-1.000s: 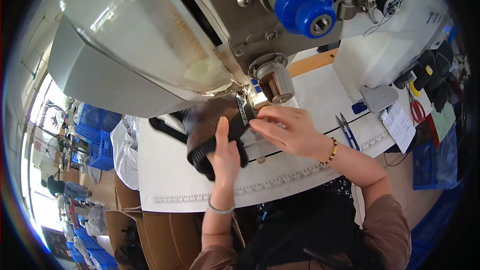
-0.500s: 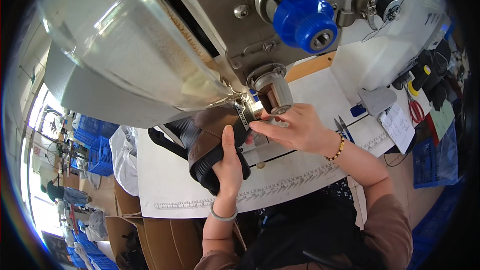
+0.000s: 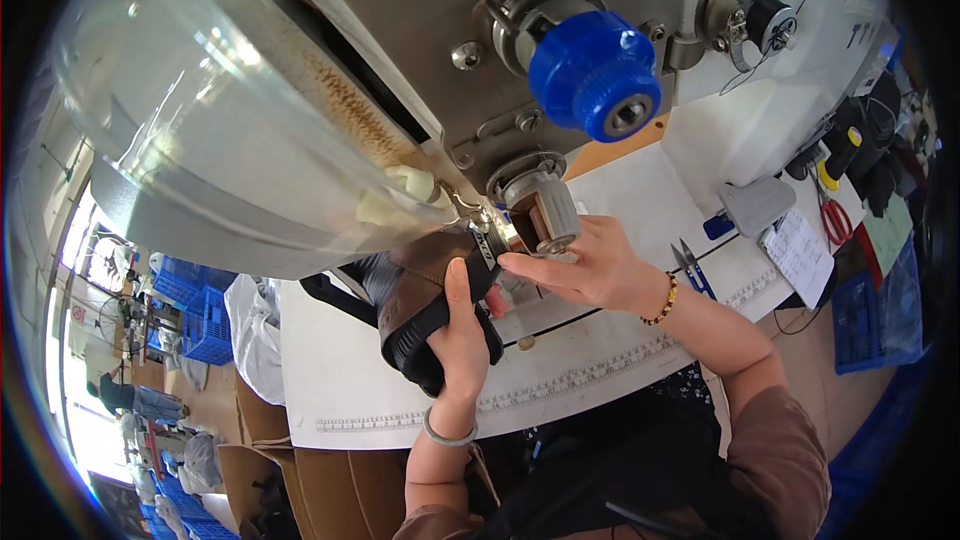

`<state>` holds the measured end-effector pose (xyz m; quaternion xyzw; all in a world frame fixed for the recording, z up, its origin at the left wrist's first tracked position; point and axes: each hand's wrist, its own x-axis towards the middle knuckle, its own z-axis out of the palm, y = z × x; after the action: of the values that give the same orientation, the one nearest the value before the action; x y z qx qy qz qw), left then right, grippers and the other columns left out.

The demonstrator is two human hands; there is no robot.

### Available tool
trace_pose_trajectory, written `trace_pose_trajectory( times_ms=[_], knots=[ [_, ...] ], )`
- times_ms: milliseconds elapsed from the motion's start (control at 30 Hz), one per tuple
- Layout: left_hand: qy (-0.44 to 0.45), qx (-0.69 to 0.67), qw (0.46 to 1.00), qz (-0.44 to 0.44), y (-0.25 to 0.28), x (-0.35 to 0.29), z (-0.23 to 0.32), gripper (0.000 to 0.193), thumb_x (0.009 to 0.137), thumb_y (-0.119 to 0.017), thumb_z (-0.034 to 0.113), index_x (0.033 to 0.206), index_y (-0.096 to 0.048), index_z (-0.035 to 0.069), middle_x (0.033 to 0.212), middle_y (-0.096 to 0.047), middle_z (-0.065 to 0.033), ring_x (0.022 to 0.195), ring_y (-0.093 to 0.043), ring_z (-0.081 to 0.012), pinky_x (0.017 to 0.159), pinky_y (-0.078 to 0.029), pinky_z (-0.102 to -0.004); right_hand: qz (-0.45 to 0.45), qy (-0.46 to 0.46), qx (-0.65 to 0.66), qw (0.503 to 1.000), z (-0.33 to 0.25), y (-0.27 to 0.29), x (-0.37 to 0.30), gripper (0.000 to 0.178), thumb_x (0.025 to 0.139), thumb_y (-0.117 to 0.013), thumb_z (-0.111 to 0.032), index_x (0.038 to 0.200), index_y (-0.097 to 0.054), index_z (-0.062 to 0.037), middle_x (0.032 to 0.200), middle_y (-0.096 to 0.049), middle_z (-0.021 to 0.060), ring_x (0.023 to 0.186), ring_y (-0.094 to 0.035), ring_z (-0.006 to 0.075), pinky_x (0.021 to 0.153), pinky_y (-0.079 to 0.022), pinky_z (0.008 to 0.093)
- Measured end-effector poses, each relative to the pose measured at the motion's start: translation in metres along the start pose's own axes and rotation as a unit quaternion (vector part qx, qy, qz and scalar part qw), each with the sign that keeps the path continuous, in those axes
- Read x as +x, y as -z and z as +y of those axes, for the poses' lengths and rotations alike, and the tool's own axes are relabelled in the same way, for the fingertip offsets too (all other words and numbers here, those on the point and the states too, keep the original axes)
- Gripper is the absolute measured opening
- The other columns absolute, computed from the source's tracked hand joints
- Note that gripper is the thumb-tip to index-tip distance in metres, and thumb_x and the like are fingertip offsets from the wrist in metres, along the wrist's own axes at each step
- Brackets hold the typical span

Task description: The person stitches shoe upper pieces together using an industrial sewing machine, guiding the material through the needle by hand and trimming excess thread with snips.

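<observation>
My left hand [image 3: 463,345] grips a brown and black sewn piece [image 3: 408,300], thumb on top and fingers underneath. The piece has a brown panel, black ribbed fabric, a thick black edge and a black strap at its left; its full shape is hidden. A small dark label with light lettering [image 3: 484,250] sits at its upper right. My right hand [image 3: 600,265] bends in from the right, one fingertip at the piece's edge by the label, other fingertips partly behind a silver cylinder [image 3: 548,210]. The piece lies under the head of a sewing machine [image 3: 450,70].
A large clear cover [image 3: 250,120] hangs at the upper left, beside a blue knob [image 3: 595,75]. On the white table [image 3: 370,390], a printed ruler runs along the near edge. Blue snips [image 3: 692,270], red-handled scissors [image 3: 836,222] and a paper [image 3: 795,250] lie at the right.
The view has shifted slightly, so the machine sits a little lower and further left. Both hands keep nearly the same hold on the piece.
</observation>
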<state>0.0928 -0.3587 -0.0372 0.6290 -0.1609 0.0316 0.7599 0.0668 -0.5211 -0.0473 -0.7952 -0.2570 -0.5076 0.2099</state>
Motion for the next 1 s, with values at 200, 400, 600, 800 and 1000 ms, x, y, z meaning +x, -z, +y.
trace_pose_trajectory(
  times_ms=[200,400,600,800,1000],
  knots=[
    [0.005,0.035,0.999,-0.005,-0.001,0.007,0.002,0.035,0.093,-0.048,0.035,0.083,-0.056,0.002,0.062,-0.056,-0.0022,0.045,-0.049,-0.0089,0.042,-0.037,-0.0207,0.000,-0.005,-0.018,1.000,0.000,-0.004,-0.003,0.043,0.066,-0.071,-0.012,0.108,-0.065,-0.0190,0.090,-0.058,0.0018,0.064,-0.056,0.0168,0.050,-0.045,0.0269],
    [0.007,0.042,0.999,-0.008,0.000,0.013,0.000,0.036,0.093,-0.048,0.034,0.079,-0.057,0.002,0.063,-0.056,-0.0032,0.045,-0.049,-0.0096,0.044,-0.037,-0.0208,0.004,-0.038,-0.023,0.999,-0.008,-0.002,0.004,0.037,0.066,-0.067,-0.006,0.102,-0.062,-0.0140,0.080,-0.050,-0.0028,0.067,-0.055,0.0122,0.055,-0.047,0.0239],
    [0.024,0.017,1.000,0.000,-0.001,0.018,0.000,0.037,0.092,-0.050,0.034,0.081,-0.058,0.000,0.065,-0.058,-0.0054,0.047,-0.050,-0.0110,0.045,-0.040,-0.0222,0.005,-0.048,-0.039,0.998,-0.010,-0.003,0.005,0.036,0.067,-0.067,-0.008,0.102,-0.062,-0.0133,0.080,-0.050,-0.0028,0.069,-0.055,0.0123,0.056,-0.048,0.0238],
    [0.040,0.007,0.999,-0.014,0.001,0.025,-0.004,0.037,0.092,-0.051,0.034,0.080,-0.058,0.000,0.065,-0.058,-0.0053,0.048,-0.051,-0.0117,0.046,-0.041,-0.0231,-0.007,-0.051,-0.044,0.998,-0.010,-0.002,0.005,0.040,0.068,-0.068,-0.010,0.107,-0.060,-0.0134,0.081,-0.050,-0.0029,0.070,-0.054,0.0126,0.056,-0.047,0.0237],
    [0.154,0.072,0.984,-0.052,0.031,0.018,-0.002,0.036,0.094,-0.048,0.031,0.075,-0.057,0.002,0.058,-0.054,-0.0048,0.048,-0.050,-0.0097,0.044,-0.040,-0.0236,-0.005,-0.085,0.000,0.996,-0.036,-0.009,0.001,0.018,0.081,-0.063,-0.017,0.098,-0.060,-0.0097,0.071,-0.053,-0.0001,0.056,-0.056,0.0147,0.047,-0.046,0.0284]
  ],
)
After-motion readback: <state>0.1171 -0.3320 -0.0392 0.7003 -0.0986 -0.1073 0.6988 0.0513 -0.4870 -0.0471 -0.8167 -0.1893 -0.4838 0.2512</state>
